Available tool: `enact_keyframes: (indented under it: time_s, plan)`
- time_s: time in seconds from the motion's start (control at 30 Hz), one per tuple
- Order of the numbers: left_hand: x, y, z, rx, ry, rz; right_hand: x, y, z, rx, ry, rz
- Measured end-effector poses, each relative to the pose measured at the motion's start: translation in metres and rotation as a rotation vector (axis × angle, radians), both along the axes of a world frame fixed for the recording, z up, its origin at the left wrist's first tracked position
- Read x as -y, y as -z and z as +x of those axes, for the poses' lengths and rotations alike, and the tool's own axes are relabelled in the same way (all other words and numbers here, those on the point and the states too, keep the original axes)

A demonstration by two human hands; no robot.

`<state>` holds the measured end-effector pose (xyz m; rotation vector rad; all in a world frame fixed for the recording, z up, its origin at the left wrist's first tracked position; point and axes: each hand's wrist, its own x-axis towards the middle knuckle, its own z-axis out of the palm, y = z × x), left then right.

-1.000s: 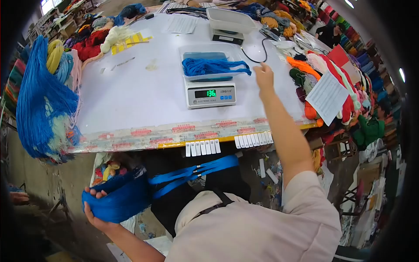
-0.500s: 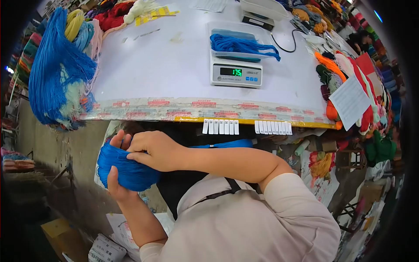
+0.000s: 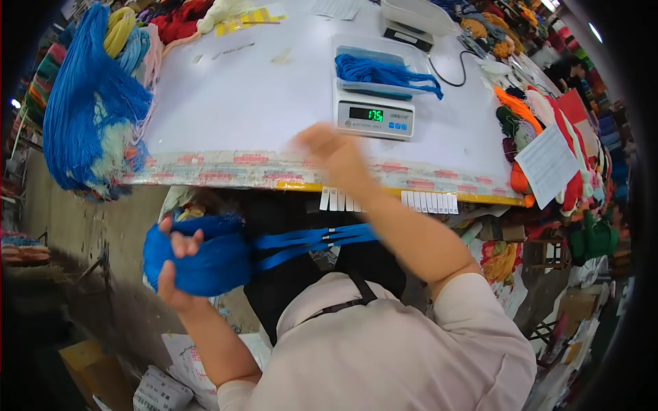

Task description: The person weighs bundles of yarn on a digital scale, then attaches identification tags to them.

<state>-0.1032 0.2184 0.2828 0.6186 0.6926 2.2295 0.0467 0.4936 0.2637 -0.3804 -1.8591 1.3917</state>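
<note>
My left hand [image 3: 184, 296] grips a thick hank of blue yarn [image 3: 218, 264] below the table's front edge, its fingers and thumb curled around the strands. My right hand [image 3: 339, 156] is raised over the front edge of the table, just before an electronic scale [image 3: 374, 126]. Motion smears its fingers, so whether they hold a strand cannot be made out. The scale's green display seems to read 175, perhaps with a decimal point. On the scale, a clear plastic tray [image 3: 343, 46] carries a bundle of blue yarn [image 3: 384, 74]. Tied blue yarn bundles [image 3: 312, 240] stretch across below the table.
A big blue hank [image 3: 75, 116] hangs over the table's left end. Coloured yarns [image 3: 524, 103] and a printed sheet [image 3: 548, 164] lie at the right. White labels [image 3: 428, 203] line the yellow edge. A second scale [image 3: 408, 34] stands behind, with a black cable [image 3: 460, 77].
My right hand has left the blue hank and swung up and right over the table edge. The hank in my left hand has spread slightly, and blue bundles below the table now show more.
</note>
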Motion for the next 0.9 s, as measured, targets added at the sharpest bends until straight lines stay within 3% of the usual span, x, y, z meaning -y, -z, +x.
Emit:
enact_keyframes:
  time_s: [0.03,0.07,0.1,0.13,0.17,0.23,0.3,0.37,0.43,0.47,0.53,0.57,0.63,0.7,0.77,0.87,0.9]
  plan:
    - [0.008,0.003,-0.008,0.068,0.021,0.08,-0.046,-0.012,0.026,-0.217,0.247,-0.242]
    - [0.015,0.004,-0.013,0.147,0.007,0.161,-0.084,-0.036,0.062,-0.054,0.656,-0.216]
    - [0.023,0.008,-0.019,0.222,-0.018,0.225,-0.141,-0.017,0.096,-0.266,0.913,-0.184]
    - [0.03,0.011,-0.025,0.298,-0.035,0.276,-0.188,-0.004,0.14,-0.138,1.055,-0.326]
    - [0.033,0.016,-0.029,0.356,-0.073,0.347,-0.204,-0.003,0.157,-0.139,1.069,-0.323]
    - [0.037,0.026,-0.034,0.403,-0.07,0.455,-0.222,0.001,0.17,0.101,0.984,-0.872]
    - [0.037,0.028,-0.032,0.454,-0.075,0.563,-0.235,0.008,0.165,0.19,0.667,-1.17]
    - [0.036,0.023,-0.026,0.486,-0.081,0.64,-0.254,0.015,0.163,0.158,0.622,-1.259]
    - [0.041,0.023,-0.022,0.464,-0.092,0.643,-0.3,0.053,0.173,-0.07,0.678,-1.223]
    - [0.043,0.022,-0.021,0.438,-0.094,0.642,-0.295,0.039,0.173,-0.067,0.714,-1.176]
    - [0.041,0.017,-0.014,0.437,-0.02,0.69,-0.293,0.023,0.157,-0.205,0.966,-0.829]
    - [0.04,0.013,-0.01,0.435,0.064,0.729,-0.297,0.012,0.15,-0.052,0.982,-0.581]
    - [0.046,0.019,-0.007,0.307,0.002,0.533,-0.209,-0.047,0.074,-0.071,0.766,-0.017]
    - [0.048,0.023,-0.01,0.156,-0.104,0.288,-0.105,-0.1,-0.001,0.394,0.397,0.255]
    - [0.035,0.01,-0.011,-0.075,-0.037,0.129,0.006,-0.094,-0.05,0.366,0.0,0.762]
    - [0.024,-0.01,0.005,-0.131,-0.001,-0.012,0.136,-0.117,-0.065,0.636,-0.575,0.811]
    - [0.031,-0.014,0.006,-0.16,0.04,-0.127,0.153,-0.118,-0.059,0.545,-0.616,0.83]
